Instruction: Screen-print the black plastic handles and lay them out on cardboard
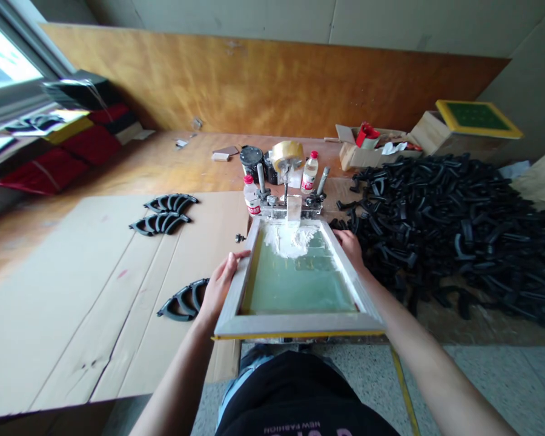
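A silk-screen frame (300, 324) with pale wooden bars and a green mesh (300, 284) is in front of me. White ink (293, 241) is smeared over the far part of the mesh, below a pale squeegee blade (293, 209). My left hand (220, 281) is closed at the left bar, its fingertips running against or under the edge. At the right bar, my right hand (350, 248) is closed too, with its fingertips partly behind the frame. Whatever the fingers hold beneath the frame is hidden. Curved black plastic parts (184, 300) lie beside my left hand.
More curved parts (161, 223) rest on the cardboard (72, 290) at left. A large heap of black parts (436, 224) covers the right side. Behind the clamp (290, 209) stand bottles (309, 172), a black tub (251, 160) and a tape roll (287, 155).
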Available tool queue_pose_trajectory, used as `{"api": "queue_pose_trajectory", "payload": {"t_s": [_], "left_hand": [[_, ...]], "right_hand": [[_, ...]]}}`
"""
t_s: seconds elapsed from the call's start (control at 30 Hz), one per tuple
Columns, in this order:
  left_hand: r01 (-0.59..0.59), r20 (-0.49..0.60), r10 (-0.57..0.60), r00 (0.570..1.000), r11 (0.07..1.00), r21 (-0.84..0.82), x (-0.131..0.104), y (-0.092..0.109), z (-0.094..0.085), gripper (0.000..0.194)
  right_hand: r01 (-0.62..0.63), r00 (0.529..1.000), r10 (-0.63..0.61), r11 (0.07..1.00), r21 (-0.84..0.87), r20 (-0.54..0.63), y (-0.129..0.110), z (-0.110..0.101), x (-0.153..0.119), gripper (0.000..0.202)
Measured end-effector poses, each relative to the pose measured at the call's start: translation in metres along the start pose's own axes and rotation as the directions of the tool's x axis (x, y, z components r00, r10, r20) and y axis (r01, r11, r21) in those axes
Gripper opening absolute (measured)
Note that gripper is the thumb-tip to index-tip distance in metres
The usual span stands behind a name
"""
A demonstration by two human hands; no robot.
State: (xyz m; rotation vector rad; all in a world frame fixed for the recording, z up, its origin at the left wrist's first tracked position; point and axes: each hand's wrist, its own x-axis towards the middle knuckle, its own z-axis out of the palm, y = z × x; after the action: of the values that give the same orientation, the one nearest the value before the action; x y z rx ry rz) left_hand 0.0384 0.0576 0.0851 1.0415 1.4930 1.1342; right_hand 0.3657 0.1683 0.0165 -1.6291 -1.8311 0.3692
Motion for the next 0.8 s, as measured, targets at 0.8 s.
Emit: {"api": "queue_pose_trajectory", "payload": {"t_s": [0.8], "left_hand": [[0.170,-0.032,-0.167,0.985,0.970,0.173,0.006,-0.103,0.004,0.073]], "right_hand": [[0.681,0.677,-0.592,0.729,-0.069,0.437,-0.082,0.023,0.006,0.006]]}}
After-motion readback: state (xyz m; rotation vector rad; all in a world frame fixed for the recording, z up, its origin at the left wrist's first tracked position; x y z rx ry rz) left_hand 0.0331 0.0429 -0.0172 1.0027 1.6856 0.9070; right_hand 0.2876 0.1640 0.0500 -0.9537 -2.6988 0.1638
